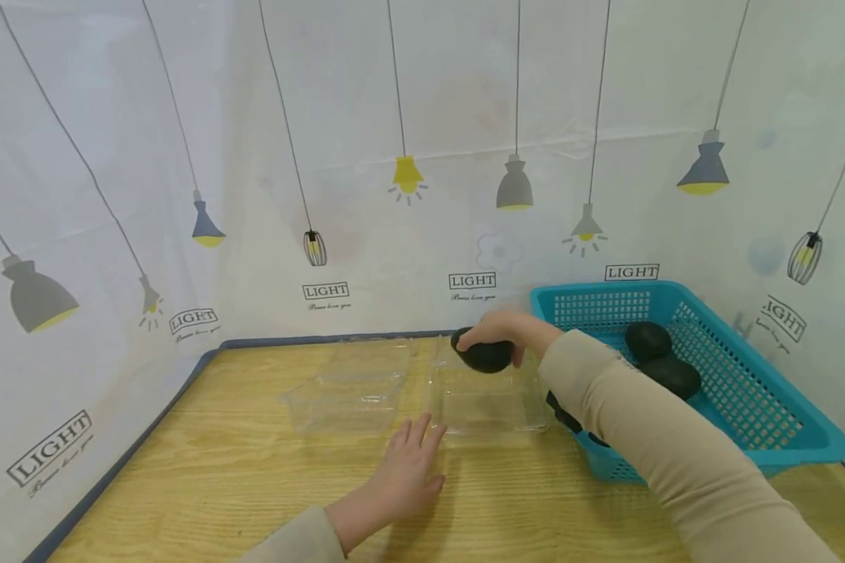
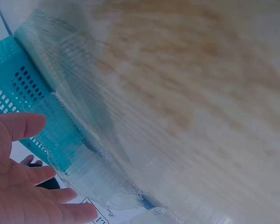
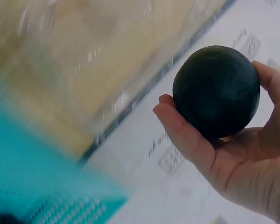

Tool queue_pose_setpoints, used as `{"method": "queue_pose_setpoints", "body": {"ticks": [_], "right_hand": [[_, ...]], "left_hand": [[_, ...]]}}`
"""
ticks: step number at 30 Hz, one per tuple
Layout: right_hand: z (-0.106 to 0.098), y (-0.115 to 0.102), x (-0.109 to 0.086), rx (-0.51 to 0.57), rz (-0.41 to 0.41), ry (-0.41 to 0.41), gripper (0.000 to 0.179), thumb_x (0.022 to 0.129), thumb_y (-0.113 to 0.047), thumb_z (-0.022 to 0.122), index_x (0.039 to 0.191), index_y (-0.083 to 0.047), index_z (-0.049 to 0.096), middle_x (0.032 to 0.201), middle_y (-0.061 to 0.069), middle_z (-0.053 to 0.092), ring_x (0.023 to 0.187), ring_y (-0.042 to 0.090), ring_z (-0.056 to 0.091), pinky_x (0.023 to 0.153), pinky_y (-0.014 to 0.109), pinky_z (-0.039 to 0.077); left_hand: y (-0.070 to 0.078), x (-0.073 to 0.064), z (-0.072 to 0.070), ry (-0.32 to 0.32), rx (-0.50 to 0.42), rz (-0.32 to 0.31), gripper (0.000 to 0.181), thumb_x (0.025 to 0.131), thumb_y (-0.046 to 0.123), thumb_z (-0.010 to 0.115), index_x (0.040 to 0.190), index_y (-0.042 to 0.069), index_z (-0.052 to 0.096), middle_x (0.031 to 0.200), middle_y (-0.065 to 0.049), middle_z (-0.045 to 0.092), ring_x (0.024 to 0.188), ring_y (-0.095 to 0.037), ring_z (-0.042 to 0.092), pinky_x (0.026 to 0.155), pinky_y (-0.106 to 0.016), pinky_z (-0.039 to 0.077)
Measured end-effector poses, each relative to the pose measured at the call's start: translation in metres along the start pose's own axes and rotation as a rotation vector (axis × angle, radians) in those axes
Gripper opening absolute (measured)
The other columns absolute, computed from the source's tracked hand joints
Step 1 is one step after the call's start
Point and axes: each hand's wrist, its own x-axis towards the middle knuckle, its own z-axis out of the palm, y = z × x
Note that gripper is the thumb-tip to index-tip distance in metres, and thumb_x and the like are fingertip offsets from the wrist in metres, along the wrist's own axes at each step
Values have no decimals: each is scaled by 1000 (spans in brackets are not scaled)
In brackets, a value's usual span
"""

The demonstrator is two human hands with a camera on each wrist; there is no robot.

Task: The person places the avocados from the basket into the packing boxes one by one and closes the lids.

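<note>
My right hand [image 1: 510,327] grips a dark, egg-shaped avocado [image 1: 487,357] above a clear plastic clamshell container [image 1: 493,413]. In the right wrist view, thumb and fingers curl round the sides of the dark green avocado [image 3: 217,91]. Near the front edge of that container is my left hand [image 1: 410,478], its fingers extended and nothing held. The left wrist view shows the same hand [image 2: 25,189] with spread fingers beside the clear plastic. To the left lies a second clear container [image 1: 345,407] with its lid folded back.
A turquoise perforated basket [image 1: 782,391] stands on the right with several avocados [image 1: 648,342] inside, partly hidden by my right sleeve [image 1: 648,422]. Behind the wooden table [image 1: 204,469] rises a white covering printed with lamps [image 1: 408,258].
</note>
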Motion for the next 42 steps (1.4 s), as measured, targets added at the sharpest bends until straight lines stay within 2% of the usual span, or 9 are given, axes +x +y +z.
{"method": "queue_pose_setpoints", "body": {"ticks": [9, 17, 23, 28, 30, 34, 38, 40, 42], "right_hand": [[52, -14, 7, 63, 72, -30, 56, 78, -35, 60, 117, 3, 48, 99, 18, 50, 85, 33, 59, 77, 51, 51], [78, -8, 7, 242, 76, 55, 47, 73, -23, 67, 111, -1, 52, 99, 14, 48, 81, 27, 51, 68, 41, 50], [94, -5, 24, 78, 100, 21, 52, 74, -29, 62, 114, 2, 51, 106, 15, 49, 91, 28, 52, 78, 40, 49], [138, 46, 184, -280, 5, -68, 47, 71, -47, 56, 100, -10, 60, 99, 5, 53, 84, 20, 51, 75, 34, 45], [163, 75, 272, -317, 5, -103, 45, 67, -52, 57, 91, -13, 61, 93, 3, 55, 80, 19, 51, 70, 33, 44], [190, 109, 370, -319, 43, -116, 52, 64, -59, 57, 91, -15, 61, 94, 3, 57, 81, 20, 55, 69, 37, 45], [197, 121, 406, -293, 76, -132, 71, 64, -74, 53, 102, -14, 61, 100, 5, 56, 86, 23, 54, 77, 42, 44], [191, 117, 392, -295, 64, -122, 78, 64, -79, 51, 108, -15, 60, 105, 5, 55, 91, 22, 53, 83, 43, 42], [176, 104, 353, -319, 35, -103, 82, 66, -80, 49, 114, -14, 60, 112, 4, 55, 99, 22, 52, 89, 43, 41]], "left_hand": [[-2, 2, -1, 29, -1, 30, 59, 81, 18, 66, 130, -1, 41, 135, -27, 36, 121, -49, 35, 99, -55, 32], [1, 1, -5, 22, 0, 35, 59, 81, 19, 67, 131, 1, 42, 135, -26, 36, 121, -49, 36, 98, -55, 33], [0, 1, -5, 23, -3, 55, 58, 81, 17, 67, 130, 0, 40, 135, -27, 35, 120, -49, 36, 98, -55, 33], [-3, 1, -1, 55, 9, 86, 57, 82, 18, 66, 129, -2, 40, 133, -30, 36, 117, -50, 38, 97, -55, 34], [-2, 1, -1, 52, 17, 79, 57, 82, 18, 66, 129, -2, 40, 133, -29, 36, 118, -49, 38, 97, -55, 34], [2, 2, -7, 14, 23, 46, 57, 81, 18, 67, 129, -1, 42, 135, -28, 36, 120, -48, 37, 98, -54, 34], [3, 2, -9, -23, 17, 26, 57, 83, 20, 66, 130, 0, 42, 137, -27, 34, 122, -47, 36, 100, -53, 33], [2, 2, -9, -30, 12, 24, 58, 83, 20, 66, 131, 1, 41, 138, -27, 33, 122, -48, 35, 100, -54, 33], [2, 1, -8, -27, 15, 29, 59, 83, 20, 67, 132, 1, 40, 138, -27, 33, 122, -48, 35, 99, -54, 33]]}}
